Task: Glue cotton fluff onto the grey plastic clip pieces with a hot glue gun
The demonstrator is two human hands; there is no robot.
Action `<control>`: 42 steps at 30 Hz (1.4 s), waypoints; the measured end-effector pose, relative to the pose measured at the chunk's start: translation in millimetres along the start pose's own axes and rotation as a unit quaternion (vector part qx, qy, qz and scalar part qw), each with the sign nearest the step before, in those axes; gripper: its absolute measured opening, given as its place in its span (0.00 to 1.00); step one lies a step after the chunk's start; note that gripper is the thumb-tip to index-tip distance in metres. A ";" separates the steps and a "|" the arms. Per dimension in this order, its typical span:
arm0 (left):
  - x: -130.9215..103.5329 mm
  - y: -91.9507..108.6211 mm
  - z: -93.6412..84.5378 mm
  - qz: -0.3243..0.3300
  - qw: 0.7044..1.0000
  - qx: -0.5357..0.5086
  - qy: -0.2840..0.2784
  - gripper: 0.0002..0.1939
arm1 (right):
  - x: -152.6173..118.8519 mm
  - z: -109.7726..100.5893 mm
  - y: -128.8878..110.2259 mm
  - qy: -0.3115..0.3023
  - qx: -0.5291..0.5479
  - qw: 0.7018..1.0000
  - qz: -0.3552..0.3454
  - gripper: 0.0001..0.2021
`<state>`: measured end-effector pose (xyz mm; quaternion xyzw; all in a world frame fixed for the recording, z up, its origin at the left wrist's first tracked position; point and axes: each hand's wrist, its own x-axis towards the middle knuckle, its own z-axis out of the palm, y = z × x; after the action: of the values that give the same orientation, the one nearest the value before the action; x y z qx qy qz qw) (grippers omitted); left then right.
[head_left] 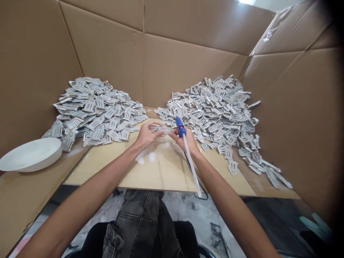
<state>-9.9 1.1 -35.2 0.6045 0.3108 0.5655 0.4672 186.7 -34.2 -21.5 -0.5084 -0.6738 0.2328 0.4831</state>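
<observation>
The left hand [149,134] pinched the piece [164,130], its long axis crosswise toward the right hand [188,139], which gripped the glue gun [179,123].

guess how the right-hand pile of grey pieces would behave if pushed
The right-hand pile would probably slump rather than move as one, since its grey pieces lie loose and jumbled. Single ones would likely slide rather than roll, being thin and flat.
</observation>
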 end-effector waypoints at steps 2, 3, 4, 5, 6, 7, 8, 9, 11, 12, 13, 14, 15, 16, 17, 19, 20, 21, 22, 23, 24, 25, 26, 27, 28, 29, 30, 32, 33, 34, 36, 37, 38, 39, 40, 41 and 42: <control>-0.5 0.7 0.8 -0.004 1.000 0.004 -0.012 0.23 | 0.4 1.0 1.1 0.005 0.005 1.000 0.004 0.22; -0.8 1.2 1.3 -0.004 1.000 0.004 -0.019 0.22 | 0.5 1.4 1.1 0.009 0.002 1.000 0.006 0.23; -1.0 1.7 1.8 -0.003 1.000 0.004 -0.025 0.22 | 0.5 1.7 0.8 0.013 -0.001 1.000 0.008 0.24; -1.3 2.3 2.2 -0.004 1.000 0.004 -0.031 0.22 | 0.5 1.9 0.4 0.014 -0.003 1.000 0.009 0.25; -1.4 2.8 2.5 -0.008 0.999 0.005 -0.037 0.22 | 0.3 2.1 0.0 0.014 0.000 1.000 0.010 0.25; -1.6 3.4 2.8 -0.013 0.999 0.008 -0.040 0.23 | 0.2 2.3 -0.4 0.013 0.006 1.000 0.013 0.25; -1.8 4.0 3.0 -0.017 0.999 0.011 -0.043 0.23 | 0.0 2.6 -0.5 0.013 0.013 1.000 0.019 0.25; -2.1 4.6 3.3 -0.021 0.999 0.013 -0.043 0.23 | -0.2 3.0 -0.5 0.014 0.018 0.999 0.025 0.26; -2.9 5.9 4.0 -0.023 0.999 0.014 -0.044 0.22 | -0.6 4.0 0.0 0.019 0.025 0.999 0.035 0.26; -3.4 6.5 4.5 -0.022 0.999 0.013 -0.044 0.21 | -0.8 4.6 0.3 0.022 0.027 0.999 0.036 0.26; -3.9 7.1 5.1 -0.022 0.999 0.010 -0.044 0.21 | -1.0 5.1 0.5 0.024 0.028 0.999 0.035 0.26; -4.4 7.5 5.7 -0.022 0.999 0.007 -0.042 0.20 | -1.3 5.5 0.4 0.025 0.028 0.999 0.033 0.26; -4.9 7.9 6.3 -0.023 0.999 0.002 -0.039 0.20 | -1.6 5.7 0.0 0.026 0.027 0.999 0.030 0.25; -5.3 8.1 6.9 -0.025 0.999 -0.003 -0.037 0.19 | -2.0 5.7 -0.8 0.027 0.026 0.999 0.027 0.25; -5.6 8.3 7.5 -0.026 0.999 -0.008 -0.035 0.19 | -2.5 5.5 -1.9 0.029 0.024 0.999 0.023 0.25; -5.8 8.5 8.2 -0.026 0.999 -0.015 -0.033 0.18 | -3.5 4.6 -4.8 0.032 0.020 0.999 0.016 0.24; -5.7 8.5 8.4 -0.024 0.999 -0.017 -0.034 0.18 | -3.9 4.1 -6.2 0.032 0.020 0.999 0.014 0.23; -5.7 8.5 8.5 -0.022 0.999 -0.018 -0.034 0.17 | -4.2 3.8 -7.3 0.031 0.020 0.999 0.013 0.22; -5.6 8.5 8.5 -0.019 0.999 -0.018 -0.033 0.17 | -4.5 3.7 -8.0 0.030 0.020 0.999 0.013 0.22; -5.5 8.4 8.6 -0.015 0.999 -0.017 -0.032 0.17 | -4.6 4.0 -8.0 0.029 0.020 0.999 0.014 0.22; -5.5 8.4 8.6 -0.012 0.999 -0.015 -0.031 0.17 | -4.6 4.6 -7.5 0.030 0.020 0.999 0.015 0.21; -5.6 8.4 8.8 -0.007 1.000 -0.013 -0.028 0.18 | -4.5 5.6 -6.5 0.032 0.020 0.999 0.014 0.21; -5.7 8.3 8.9 -0.003 1.000 -0.010 -0.026 0.18 | -4.4 6.7 -5.0 0.036 0.019 0.999 0.013 0.21; -5.9 8.3 9.2 0.001 1.000 -0.007 -0.025 0.19 | -4.2 8.0 -3.4 0.042 0.015 0.999 0.011 0.22; -6.2 8.4 9.4 0.004 1.000 -0.005 -0.025 0.19 | -4.1 9.2 -1.7 0.050 0.010 0.999 0.008 0.22; -6.6 8.5 9.7 0.006 1.000 -0.004 -0.027 0.20 | -4.1 10.1 -0.2 0.058 0.004 0.998 0.007 0.22; -6.9 8.6 10.0 0.005 1.000 -0.003 -0.030 0.21 | -4.0 10.7 0.9 0.066 -0.003 0.998 0.007 0.23; -7.2 8.8 10.4 -0.009 0.999 -0.005 -0.030 0.23 | -3.9 10.7 2.0 0.076 -0.008 0.997 0.003 0.24; -7.0 8.9 10.3 -0.021 0.999 -0.009 -0.024 0.25 | -3.9 10.2 2.0 0.075 -0.005 0.997 -0.002 0.24; -6.6 8.8 10.1 -0.034 0.999 -0.013 -0.015 0.26 | -3.8 9.5 1.7 0.071 -0.001 0.997 -0.010 0.23; -5.0 8.4 8.7 -0.053 0.998 -0.021 0.007 0.27 | -3.6 8.0 0.7 0.058 0.010 0.998 -0.025 0.23; -3.9 8.0 7.7 -0.057 0.998 -0.026 0.016 0.27 | -3.6 7.5 0.3 0.049 0.015 0.998 -0.030 0.23; -2.7 7.4 6.4 -0.060 0.997 -0.034 0.023 0.27 | -3.5 7.1 -0.1 0.041 0.020 0.998 -0.033 0.22; -1.4 6.8 4.8 -0.063 0.997 -0.045 0.026 0.27 | -3.3 6.9 -0.4 0.034 0.026 0.998 -0.034 0.22; -0.1 6.1 3.2 -0.069 0.996 -0.058 0.027 0.27 | -3.1 6.5 -0.6 0.030 0.034 0.998 -0.036 0.22; 1.2 5.5 1.4 -0.074 0.994 -0.071 0.027 0.26 | -2.8 6.0 -0.7 0.028 0.041 0.998 -0.035 0.22; 2.3 5.1 -0.5 -0.078 0.993 -0.082 0.027 0.25 | -2.4 5.0 -0.8 0.029 0.047 0.998 -0.033 0.22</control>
<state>-10.7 1.4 -29.6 0.5227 0.3219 0.5670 0.5492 182.0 -35.8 -24.0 -0.4691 -0.6640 0.2339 0.5332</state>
